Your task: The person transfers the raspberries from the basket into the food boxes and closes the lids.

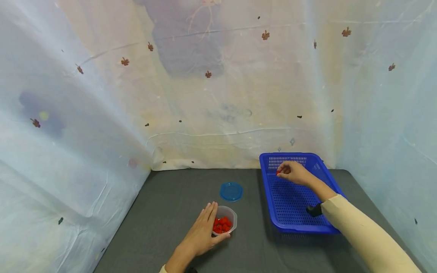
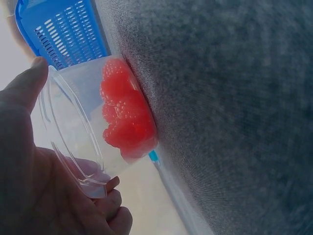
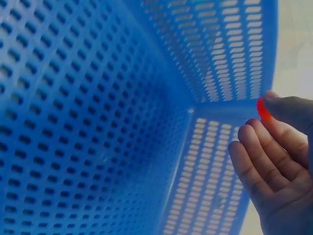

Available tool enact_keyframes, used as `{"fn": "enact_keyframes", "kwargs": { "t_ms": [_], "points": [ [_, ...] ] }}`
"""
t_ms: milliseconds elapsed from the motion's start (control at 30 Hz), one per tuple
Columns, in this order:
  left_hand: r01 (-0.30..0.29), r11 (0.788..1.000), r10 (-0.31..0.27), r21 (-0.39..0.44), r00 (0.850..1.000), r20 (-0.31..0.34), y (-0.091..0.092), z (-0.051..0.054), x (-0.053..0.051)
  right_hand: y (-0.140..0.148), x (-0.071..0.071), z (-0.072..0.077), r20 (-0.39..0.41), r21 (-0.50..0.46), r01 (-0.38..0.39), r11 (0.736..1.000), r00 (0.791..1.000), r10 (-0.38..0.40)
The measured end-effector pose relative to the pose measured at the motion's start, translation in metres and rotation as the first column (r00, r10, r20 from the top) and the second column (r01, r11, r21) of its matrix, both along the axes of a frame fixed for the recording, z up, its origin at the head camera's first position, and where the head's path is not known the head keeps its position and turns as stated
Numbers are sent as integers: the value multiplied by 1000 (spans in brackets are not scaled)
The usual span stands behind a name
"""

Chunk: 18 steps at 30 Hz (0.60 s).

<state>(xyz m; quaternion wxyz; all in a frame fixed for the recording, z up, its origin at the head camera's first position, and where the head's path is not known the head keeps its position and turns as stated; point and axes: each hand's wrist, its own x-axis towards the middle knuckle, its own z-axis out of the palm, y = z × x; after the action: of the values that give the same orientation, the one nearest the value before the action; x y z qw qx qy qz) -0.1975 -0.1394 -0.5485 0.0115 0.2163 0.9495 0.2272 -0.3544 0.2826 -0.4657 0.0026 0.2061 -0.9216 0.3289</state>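
In the head view my left hand (image 1: 202,232) holds a clear plastic container (image 1: 233,218) on the grey table, thumb on the near side and fingers along the left. Several small red berries (image 1: 222,224) with a bumpy, pale-dotted surface lie in its bottom; the left wrist view shows these berries (image 2: 124,110) through the wall. Over the far left part of a blue basket (image 1: 290,226), my right hand (image 1: 293,172) pinches one red berry (image 3: 263,109) between thumb and forefinger. Part of that berry is hidden by the fingers.
A round blue lid (image 1: 231,192) lies flat on the table (image 1: 184,193) just beyond the container. The basket's perforated walls rise around my right hand. A patterned plastic sheet (image 1: 239,94) hangs behind the table and at both sides.
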Motion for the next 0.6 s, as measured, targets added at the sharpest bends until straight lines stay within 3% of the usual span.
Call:
{"fn": "enact_keyframes", "kwargs": {
  "t_ms": [300, 600],
  "points": [
    [6, 1000, -5, 6, 1000, -7, -1, 4, -1, -22, 16, 19, -50, -47, -44, 998, 998, 42],
    [6, 1000, -6, -2, 1000, 4, 0, 4, 0, -47, 36, 26, -62, -90, -181, 979, 982, 176]
  ]
}}
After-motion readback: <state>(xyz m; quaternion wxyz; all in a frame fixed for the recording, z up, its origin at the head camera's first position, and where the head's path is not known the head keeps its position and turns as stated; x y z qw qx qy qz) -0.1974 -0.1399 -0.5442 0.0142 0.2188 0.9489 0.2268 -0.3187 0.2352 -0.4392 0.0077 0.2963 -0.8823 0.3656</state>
